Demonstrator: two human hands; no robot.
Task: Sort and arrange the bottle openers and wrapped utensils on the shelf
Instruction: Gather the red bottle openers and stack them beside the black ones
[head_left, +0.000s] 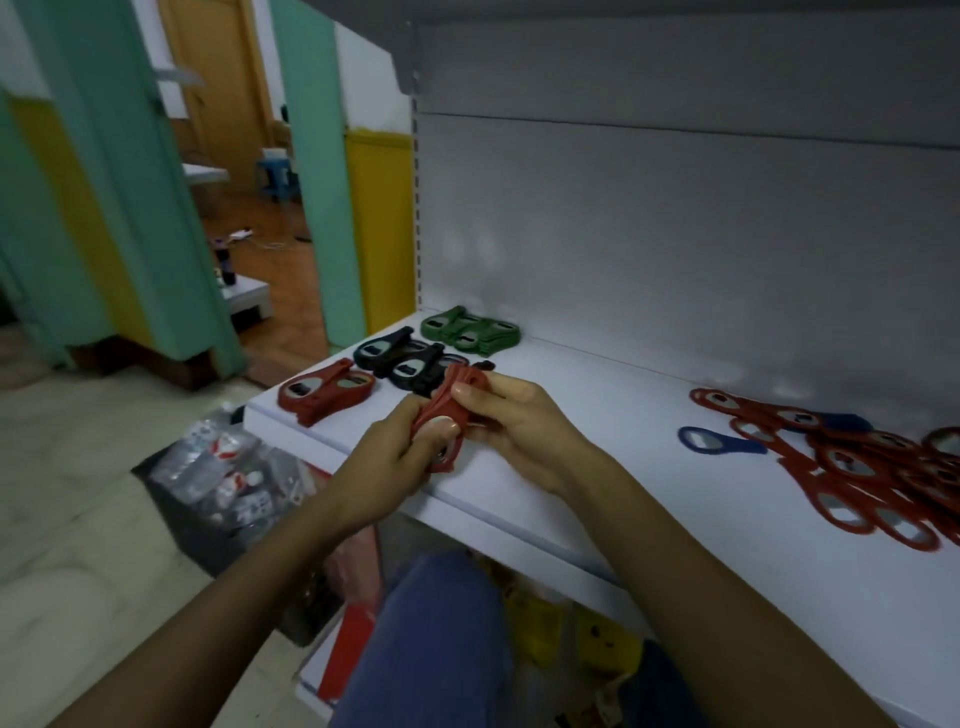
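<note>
Left hand (387, 457), right hand (511, 415) grip red openers (440, 402) over white shelf (597, 441) — pale floor (78, 493) below.

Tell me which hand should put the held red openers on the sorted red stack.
Left, probably. The left hand grips the red bundle, and the red stack lies on its side; the right hand would cross over.

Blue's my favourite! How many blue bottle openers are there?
2. One blue opener lies alone beside the red heap; a second blue opener pokes from the heap. More may be buried.
</note>
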